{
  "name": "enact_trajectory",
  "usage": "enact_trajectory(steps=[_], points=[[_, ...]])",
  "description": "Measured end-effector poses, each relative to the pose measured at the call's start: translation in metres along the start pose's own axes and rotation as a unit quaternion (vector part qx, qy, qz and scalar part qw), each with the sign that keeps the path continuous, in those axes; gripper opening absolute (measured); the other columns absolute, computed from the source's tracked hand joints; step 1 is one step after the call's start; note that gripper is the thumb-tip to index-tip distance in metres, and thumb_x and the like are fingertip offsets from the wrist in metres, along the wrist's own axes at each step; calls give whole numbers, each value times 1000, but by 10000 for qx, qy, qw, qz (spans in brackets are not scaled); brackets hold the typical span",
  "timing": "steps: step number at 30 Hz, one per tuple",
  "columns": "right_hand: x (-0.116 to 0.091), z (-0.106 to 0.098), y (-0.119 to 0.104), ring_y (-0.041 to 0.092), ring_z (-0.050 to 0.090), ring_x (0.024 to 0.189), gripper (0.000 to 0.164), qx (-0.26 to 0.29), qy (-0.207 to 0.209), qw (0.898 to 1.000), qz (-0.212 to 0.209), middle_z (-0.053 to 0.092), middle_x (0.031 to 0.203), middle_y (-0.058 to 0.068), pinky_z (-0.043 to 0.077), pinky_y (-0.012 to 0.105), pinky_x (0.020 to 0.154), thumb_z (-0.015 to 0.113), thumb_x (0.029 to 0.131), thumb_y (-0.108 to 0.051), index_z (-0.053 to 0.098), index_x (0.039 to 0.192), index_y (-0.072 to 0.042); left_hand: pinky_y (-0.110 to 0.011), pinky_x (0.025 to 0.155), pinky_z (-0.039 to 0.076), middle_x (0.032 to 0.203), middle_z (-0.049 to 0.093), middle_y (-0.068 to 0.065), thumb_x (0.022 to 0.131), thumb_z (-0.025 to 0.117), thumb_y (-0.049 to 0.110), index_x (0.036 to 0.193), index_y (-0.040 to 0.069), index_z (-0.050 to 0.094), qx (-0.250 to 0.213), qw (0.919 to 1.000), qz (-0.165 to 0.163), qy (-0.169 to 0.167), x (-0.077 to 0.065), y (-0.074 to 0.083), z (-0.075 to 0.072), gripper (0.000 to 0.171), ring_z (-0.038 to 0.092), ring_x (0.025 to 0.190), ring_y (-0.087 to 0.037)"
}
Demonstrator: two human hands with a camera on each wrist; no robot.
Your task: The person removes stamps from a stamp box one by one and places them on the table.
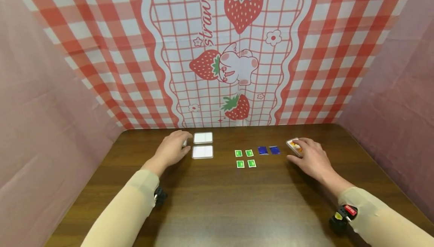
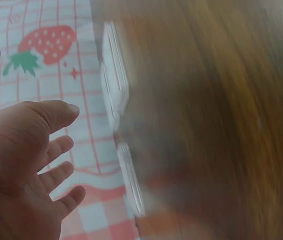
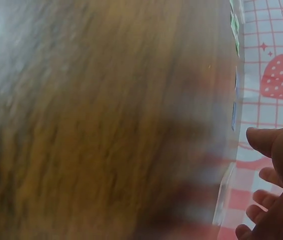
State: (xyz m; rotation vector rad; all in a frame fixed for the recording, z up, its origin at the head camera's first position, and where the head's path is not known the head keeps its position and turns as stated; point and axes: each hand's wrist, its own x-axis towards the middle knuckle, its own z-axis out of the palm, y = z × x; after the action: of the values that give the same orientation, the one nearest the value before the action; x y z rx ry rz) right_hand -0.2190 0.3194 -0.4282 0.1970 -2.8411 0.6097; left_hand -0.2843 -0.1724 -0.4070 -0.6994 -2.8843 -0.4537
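Note:
My left hand (image 1: pixel 172 148) hovers at the far left of the table, over a flat white case (image 1: pixel 185 142) that it mostly hides. In the left wrist view its fingers (image 2: pixel 59 150) are spread and loosely bent, apart from the white cases (image 2: pixel 115 70). Just right of this hand lie two more white cases, one (image 1: pixel 203 137) behind the other (image 1: pixel 202 151). On the right, my right hand (image 1: pixel 313 158) reaches over a clear-edged flat case (image 1: pixel 294 145) with an orange and yellow picture, partly covering it. Its fingers (image 3: pixel 266 198) look relaxed, with nothing between them.
Several small green squares (image 1: pixel 239 153) with white borders lie mid-table in two rows. Two dark blue squares (image 1: pixel 263 150) sit between them and the right-hand case. Behind the wooden table (image 1: pixel 210 202) hangs a strawberry-print cloth (image 1: pixel 237 70); pink cloth (image 1: pixel 51 107) flanks both sides.

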Motion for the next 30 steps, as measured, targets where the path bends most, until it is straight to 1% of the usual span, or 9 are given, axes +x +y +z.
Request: enact_trajectory(steps=[6,9,16,23,30], points=[[-3,-1,8,67,41,135,77,-54,-23,9998,182,44,154,41,40,79,99,84,99,-33,52,156,8,-68,119,41,152,64,-17,104,78,16,143,4,68,129,9987,439,215,2,24,3,42,48,151,-44],[-4,-1,11,68,42,132,77,-84,-52,9996,267,43,153,43,41,79,97,83,100,-34,51,157,8,-66,121,40,153,64,-18,104,79,17,144,5,68,114,9981,578,186,3,38,4,43,48,152,-44],[-6,1,18,68,45,129,77,-114,-101,9990,423,45,149,44,43,78,94,82,100,-35,51,155,9,-69,121,38,158,60,-16,105,78,21,149,6,66,26,9972,751,61,3,66,12,48,44,156,-42],[-1,3,23,68,48,127,76,-157,-200,9983,519,46,148,46,45,77,93,80,101,-37,51,154,9,-64,124,35,163,56,-14,107,77,24,153,7,63,-44,9954,956,41,4,87,19,51,42,157,-41],[1,3,24,64,55,118,65,-109,-123,9976,677,54,137,44,48,71,86,82,100,-37,58,141,8,-58,129,31,165,54,-12,109,73,28,156,9,61,-5,9940,1096,-66,2,103,24,52,38,160,-37]])
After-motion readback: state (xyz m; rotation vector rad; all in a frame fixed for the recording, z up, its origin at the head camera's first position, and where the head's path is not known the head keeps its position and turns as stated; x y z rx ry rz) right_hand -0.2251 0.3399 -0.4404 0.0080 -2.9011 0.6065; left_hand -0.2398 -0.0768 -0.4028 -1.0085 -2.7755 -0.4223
